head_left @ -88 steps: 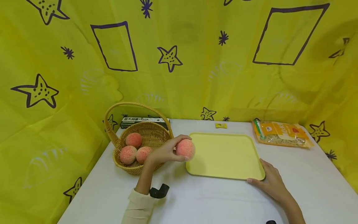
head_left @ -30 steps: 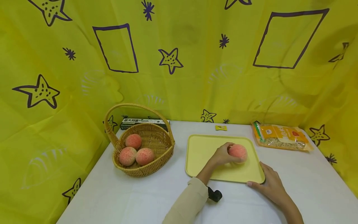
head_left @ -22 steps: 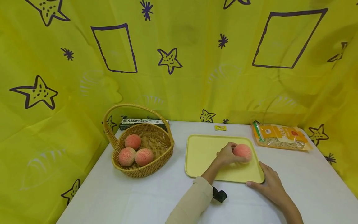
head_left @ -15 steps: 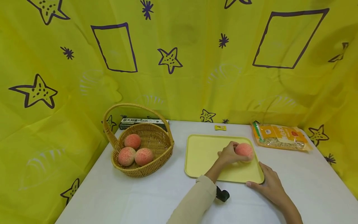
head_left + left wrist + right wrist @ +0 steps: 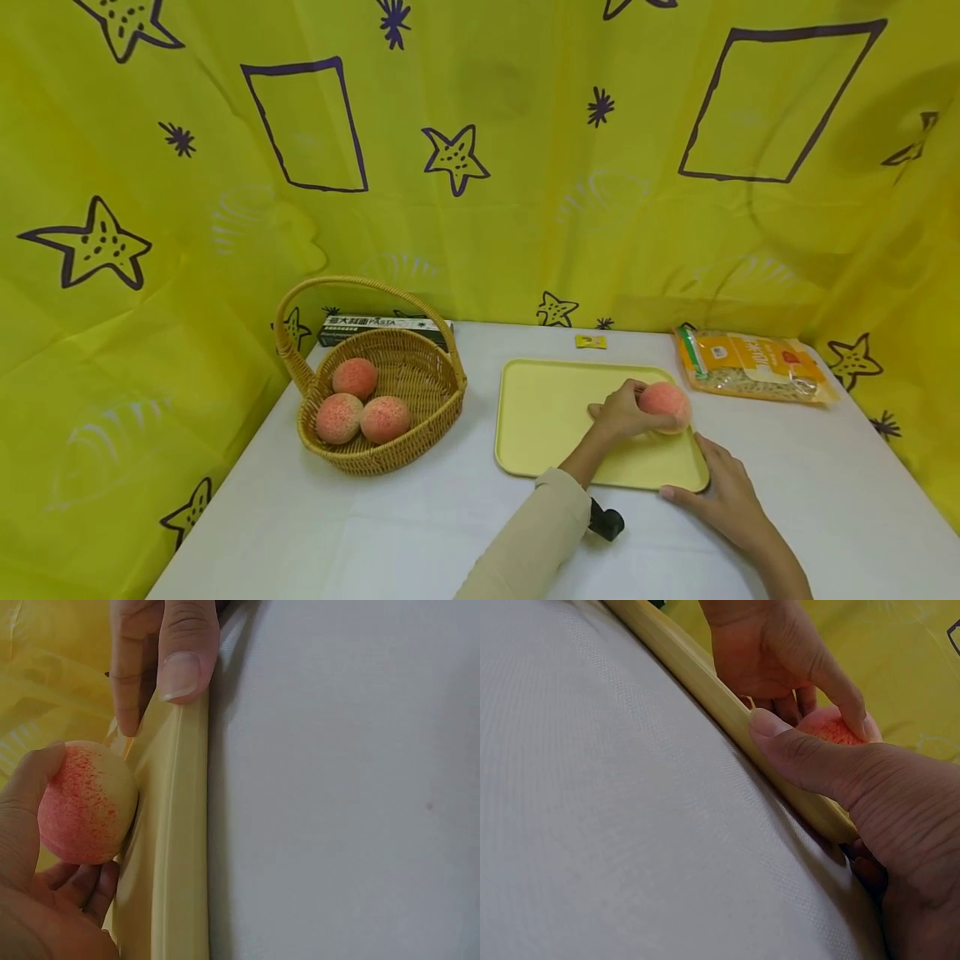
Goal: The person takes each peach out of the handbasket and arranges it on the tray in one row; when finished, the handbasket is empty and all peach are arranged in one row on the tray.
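Note:
My left hand (image 5: 624, 414) holds a pink-and-yellow peach (image 5: 666, 407) between thumb and fingers, at the right end of the yellow tray (image 5: 547, 408). In the left wrist view the peach (image 5: 90, 802) is low by the tray's surface; whether it touches is unclear. My right hand (image 5: 726, 493) grips the tray's near right corner. Its thumb lies on the rim in the right wrist view, and the curled fingers are partly hidden below. Over at left, a wicker basket (image 5: 420, 392) with a tall handle contains three more peaches (image 5: 356, 379).
Behind the basket lies a dark pasta box (image 5: 382, 325). A small yellow packet (image 5: 591, 342) is beyond the tray. An orange bag of grain (image 5: 757, 364) lies at back right, near the yellow patterned curtain (image 5: 510, 225). White cloth covers the table (image 5: 420, 533).
My left hand has carried the peach from beside the basket rightward across the tray, drifting slightly further right in the last half second. My right hand stays on the tray corner.

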### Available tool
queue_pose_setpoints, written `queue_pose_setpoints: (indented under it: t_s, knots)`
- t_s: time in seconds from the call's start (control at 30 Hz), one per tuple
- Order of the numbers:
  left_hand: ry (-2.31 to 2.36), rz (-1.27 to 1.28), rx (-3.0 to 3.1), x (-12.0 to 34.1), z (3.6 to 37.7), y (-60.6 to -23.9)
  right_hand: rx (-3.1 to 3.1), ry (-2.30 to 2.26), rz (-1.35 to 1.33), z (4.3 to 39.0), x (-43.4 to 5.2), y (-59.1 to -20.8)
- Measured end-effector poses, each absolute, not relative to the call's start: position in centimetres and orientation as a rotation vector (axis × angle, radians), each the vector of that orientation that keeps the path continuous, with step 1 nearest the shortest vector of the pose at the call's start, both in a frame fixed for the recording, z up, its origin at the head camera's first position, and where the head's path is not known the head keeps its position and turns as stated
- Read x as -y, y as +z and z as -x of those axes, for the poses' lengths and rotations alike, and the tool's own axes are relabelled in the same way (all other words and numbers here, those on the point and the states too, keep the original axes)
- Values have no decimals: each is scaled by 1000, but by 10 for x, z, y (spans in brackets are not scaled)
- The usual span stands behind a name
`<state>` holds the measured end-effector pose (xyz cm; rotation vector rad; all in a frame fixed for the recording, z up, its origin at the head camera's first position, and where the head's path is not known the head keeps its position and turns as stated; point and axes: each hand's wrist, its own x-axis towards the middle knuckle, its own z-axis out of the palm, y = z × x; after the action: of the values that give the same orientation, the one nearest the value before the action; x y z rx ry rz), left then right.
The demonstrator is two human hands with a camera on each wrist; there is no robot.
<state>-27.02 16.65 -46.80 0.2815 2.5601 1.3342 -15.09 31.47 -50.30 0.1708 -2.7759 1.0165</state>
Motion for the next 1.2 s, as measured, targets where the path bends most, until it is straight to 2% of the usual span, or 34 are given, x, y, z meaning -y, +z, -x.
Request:
queue_pose_setpoints:
  t_s: [0.27, 1.2]
  knots:
    - [1328, -389, -2579, -165, 271, -469, 2765, 1023, -185, 153, -316, -505]
    - [1304, -385, -2563, -164, 271, -471, 2756, 1049, -175, 152, -316, -504]
